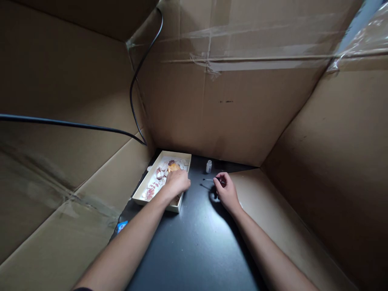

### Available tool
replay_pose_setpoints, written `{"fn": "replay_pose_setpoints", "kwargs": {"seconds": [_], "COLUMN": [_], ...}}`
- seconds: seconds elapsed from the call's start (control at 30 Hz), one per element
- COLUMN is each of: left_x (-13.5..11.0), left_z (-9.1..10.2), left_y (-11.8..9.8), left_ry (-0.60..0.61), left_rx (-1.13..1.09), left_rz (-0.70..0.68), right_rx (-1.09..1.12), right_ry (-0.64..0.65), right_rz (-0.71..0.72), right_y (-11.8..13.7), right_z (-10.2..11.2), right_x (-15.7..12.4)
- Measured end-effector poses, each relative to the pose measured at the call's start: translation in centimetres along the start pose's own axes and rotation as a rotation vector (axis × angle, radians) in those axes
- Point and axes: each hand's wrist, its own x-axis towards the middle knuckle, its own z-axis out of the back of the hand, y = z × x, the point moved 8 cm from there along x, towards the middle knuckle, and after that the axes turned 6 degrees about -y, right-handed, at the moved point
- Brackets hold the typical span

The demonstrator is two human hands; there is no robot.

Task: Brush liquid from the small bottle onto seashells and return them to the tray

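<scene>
My left hand [177, 182] rests curled over the right side of a shallow cream tray [144, 184] that holds several seashells [160, 173], pink, white and one orange. Its fingertips are hidden among the shells. My right hand [226, 190] lies on the black tabletop [197, 238] with fingers pinched round a thin dark brush [209, 179] whose tip points left. A small clear bottle [209, 166] stands upright just behind the brush, between both hands.
Tall cardboard walls [242, 105] enclose the work area on the left, back and right. A black cable [133, 87] hangs across the left wall. A small blue item [121, 226] lies at the table's left edge near the cardboard.
</scene>
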Motion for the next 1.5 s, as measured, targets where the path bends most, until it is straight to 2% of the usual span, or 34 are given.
{"fn": "replay_pose_setpoints", "kwargs": {"seconds": [0.1,0.2,0.3,0.5,0.6,0.7,0.73,0.8,0.93,1.0,1.07,1.13,1.17,1.3,1.4,1.5], "left_x": [0.5,0.9,1.5,1.9,0.9,-0.8,-1.3,-1.7,-0.8,0.0,0.3,0.2,0.0,-0.4,-0.3,0.0], "left_z": [0.6,1.2,1.5,1.8,2.6,3.9,3.5,1.9,-1.3,-2.9,-4.4,-5.2,-5.3,-5.7,-6.1,-6.4], "left_y": [1.8,3.3,4.7,5.6,4.5,1.7,0.5,-1.8,-3.5,-3.9,-4.6,-5.5,-5.7,-6.3,-6.3,-6.4], "left_ry": [-0.037,-0.072,-0.057,0.008,-0.07,-0.351,-0.382,-0.369,-0.354,-0.253,-0.075,0.111,0.16,0.382,0.485,0.563], "left_rx": [0.063,0.074,0.068,0.072,0.068,-0.052,-0.134,-0.34,-0.78,-1.114,-1.436,-1.678,-1.764,-1.947,-1.995,-2.031], "left_rz": [0.098,0.128,0.159,0.176,0.153,0.062,0.009,-0.101,-0.14,-0.133,-0.109,-0.096,-0.098,-0.109,-0.119,-0.125], "right_rx": [-0.006,-0.002,0.005,0.002,0.002,-0.001,-0.005,-0.014,-0.022,-0.023,-0.023,-0.016,-0.014,-0.052,-0.087,-0.135], "right_ry": [0.006,-0.001,-0.014,-0.011,-0.024,-0.038,-0.043,-0.062,-0.119,-0.134,-0.135,-0.133,-0.141,-0.112,-0.061,-0.07], "right_rz": [0.005,0.007,0.008,0.008,0.021,0.032,0.036,0.048,0.074,0.087,0.115,0.157,0.187,0.288,0.354,0.382], "right_y": [-0.1,-0.1,-0.2,-0.1,0.1,0.4,0.5,0.7,1.3,1.6,1.9,2.3,2.6,3.4,3.9,4.2], "right_z": [0.0,0.0,0.2,0.2,0.2,0.3,0.3,0.5,1.1,1.2,1.2,1.2,1.2,0.7,-0.1,-0.3], "right_x": [0.0,0.1,0.1,0.2,0.1,0.1,0.1,0.0,0.0,-0.1,-0.1,-0.2,-0.3,-0.8,-1.3,-1.5]}}
